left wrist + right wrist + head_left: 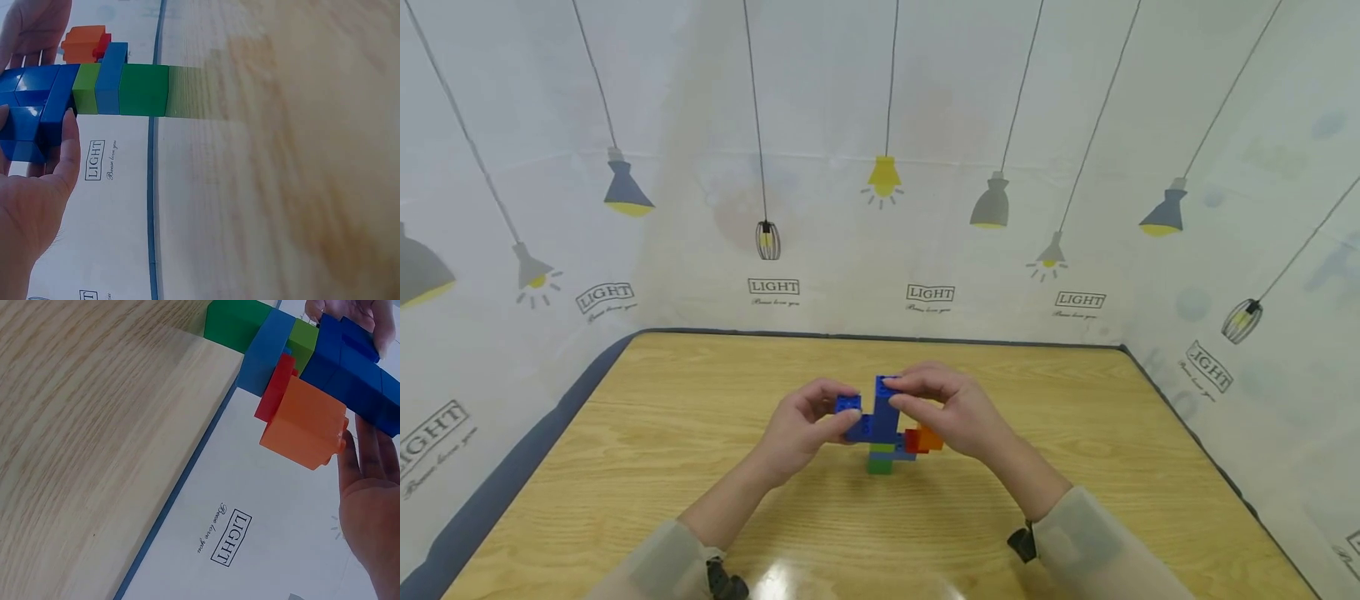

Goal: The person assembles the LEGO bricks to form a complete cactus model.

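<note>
A structure of toy building bricks stands upright on the table, between both hands. Its base is a green brick (880,467), with a lighter blue brick (111,78) and a lime brick (304,344) above. Dark blue bricks (884,421) form the upper part, a tall column with a lower arm to the left. My left hand (797,429) pinches the left blue brick (847,403) between thumb and fingers. At the column's top, my right hand (958,412) grips the uppermost blue brick. A red brick (275,387) and an orange brick (306,422) jut out on the right, below that hand.
The wooden table (700,392) has a dark edging along its back. Behind and beside it hangs a pale sheet (827,100) printed with lamps. Dark straps (1022,543) sit at the sleeve cuffs.
</note>
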A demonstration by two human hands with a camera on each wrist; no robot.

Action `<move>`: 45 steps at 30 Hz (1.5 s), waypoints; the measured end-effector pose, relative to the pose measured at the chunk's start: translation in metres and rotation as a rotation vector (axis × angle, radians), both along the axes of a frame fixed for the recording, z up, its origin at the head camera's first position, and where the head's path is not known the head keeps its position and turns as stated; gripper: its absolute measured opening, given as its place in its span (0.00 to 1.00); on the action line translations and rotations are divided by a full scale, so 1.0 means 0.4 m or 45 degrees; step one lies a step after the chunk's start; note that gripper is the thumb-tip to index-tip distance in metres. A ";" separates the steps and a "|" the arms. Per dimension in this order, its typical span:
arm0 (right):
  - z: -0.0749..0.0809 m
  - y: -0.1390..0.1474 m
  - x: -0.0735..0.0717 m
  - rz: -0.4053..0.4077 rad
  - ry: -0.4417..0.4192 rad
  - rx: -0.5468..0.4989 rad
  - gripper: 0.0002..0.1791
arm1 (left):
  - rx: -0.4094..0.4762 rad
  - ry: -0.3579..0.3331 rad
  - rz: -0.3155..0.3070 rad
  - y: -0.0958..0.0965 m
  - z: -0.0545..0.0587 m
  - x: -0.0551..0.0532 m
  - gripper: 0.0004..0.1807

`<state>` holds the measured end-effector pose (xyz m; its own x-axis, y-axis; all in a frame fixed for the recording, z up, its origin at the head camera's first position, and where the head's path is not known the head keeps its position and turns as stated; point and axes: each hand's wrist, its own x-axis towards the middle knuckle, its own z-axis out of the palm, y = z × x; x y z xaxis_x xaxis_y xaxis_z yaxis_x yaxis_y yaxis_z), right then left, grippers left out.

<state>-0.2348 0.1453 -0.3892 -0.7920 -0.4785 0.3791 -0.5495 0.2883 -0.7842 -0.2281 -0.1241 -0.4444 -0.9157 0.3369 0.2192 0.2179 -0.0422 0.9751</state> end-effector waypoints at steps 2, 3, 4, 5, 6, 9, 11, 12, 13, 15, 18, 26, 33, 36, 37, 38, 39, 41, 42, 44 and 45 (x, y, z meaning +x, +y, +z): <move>-0.002 0.001 0.000 0.009 0.007 -0.007 0.13 | -0.004 0.004 -0.001 0.000 0.001 -0.001 0.18; -0.002 0.002 0.000 0.014 0.009 -0.014 0.13 | -0.006 0.007 -0.003 0.000 0.001 -0.001 0.18; -0.003 0.003 0.000 0.019 0.011 -0.020 0.13 | -0.011 0.010 -0.004 0.000 0.001 -0.002 0.18; -0.003 0.004 0.000 0.021 0.010 -0.022 0.13 | -0.013 0.012 -0.008 0.000 0.001 -0.003 0.18; -0.003 0.006 0.000 0.021 0.010 -0.021 0.13 | -0.014 0.014 -0.011 0.001 0.002 -0.003 0.18; 0.000 0.008 -0.001 0.013 -0.006 -0.001 0.13 | -0.019 0.017 -0.011 0.002 0.003 -0.004 0.18; 0.004 0.009 -0.002 0.001 -0.011 0.033 0.13 | -0.017 0.019 -0.009 0.002 0.005 -0.002 0.18; 0.005 0.010 -0.002 -0.003 -0.010 0.050 0.13 | -0.016 0.016 -0.005 0.002 0.006 -0.002 0.18; 0.007 0.010 -0.003 -0.007 -0.009 0.066 0.13 | -0.016 0.012 -0.001 0.003 0.007 -0.001 0.18; 0.009 0.012 -0.003 -0.008 -0.004 0.097 0.14 | -0.013 0.001 0.005 0.003 0.009 0.001 0.18; 0.010 0.016 -0.001 -0.005 0.008 0.120 0.16 | -0.009 -0.013 0.012 0.003 0.009 0.004 0.18; 0.001 0.056 0.003 -0.065 0.020 0.115 0.18 | -0.049 -0.005 0.024 0.000 0.012 0.007 0.21; -0.035 0.124 0.009 -0.084 -0.016 0.060 0.13 | -0.190 0.043 0.094 -0.018 0.015 0.016 0.24; -0.051 0.145 0.010 -0.078 -0.072 0.059 0.13 | -0.190 0.043 0.086 -0.027 0.016 0.019 0.24; -0.056 0.151 0.011 -0.077 -0.103 0.069 0.13 | -0.193 0.044 0.086 -0.029 0.016 0.021 0.25; -0.060 0.155 0.012 -0.070 -0.136 0.080 0.14 | -0.194 0.045 0.084 -0.031 0.016 0.022 0.25; -0.064 0.159 0.012 -0.058 -0.178 0.091 0.16 | -0.194 0.043 0.083 -0.033 0.014 0.023 0.25; -0.071 0.161 0.012 -0.022 -0.271 0.103 0.18 | -0.187 0.038 0.076 -0.035 0.012 0.024 0.26; -0.074 0.161 0.012 -0.003 -0.310 0.107 0.19 | -0.180 0.035 0.072 -0.036 0.010 0.025 0.26; -0.080 0.159 0.010 0.034 -0.372 0.109 0.20 | -0.161 0.021 0.059 -0.037 0.007 0.026 0.26; -0.084 0.157 0.010 0.051 -0.396 0.103 0.20 | -0.153 0.015 0.052 -0.037 0.006 0.026 0.25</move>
